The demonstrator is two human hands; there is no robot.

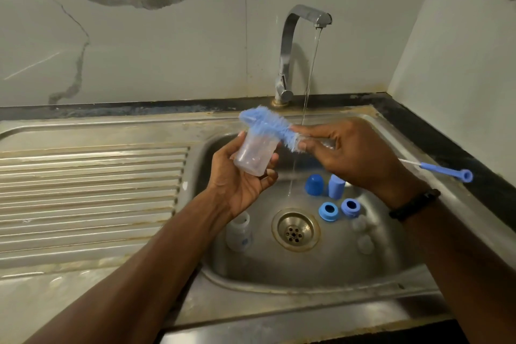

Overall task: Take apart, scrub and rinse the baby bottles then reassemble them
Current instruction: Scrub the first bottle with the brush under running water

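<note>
A clear bottle body (255, 155) is gripped in the left hand (240, 184) above the sink (329, 276), left of the running tap stream (305, 109). The blue bottle brush (268, 128) is pinched near its bristles by the right hand (351, 153), its head lying at the bottle's mouth. Disassembly appears done: two blue caps (314, 184), two blue collar rings (328, 211) and a second bottle body (238, 232) lie round the drain (295, 230). Scrubbing seems barely begun; rinsing and reassembly remain.

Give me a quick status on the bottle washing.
Left hand holds clear bottle; right hand grips blue brush at its mouth. Tap running. Nothing in the way.
</note>
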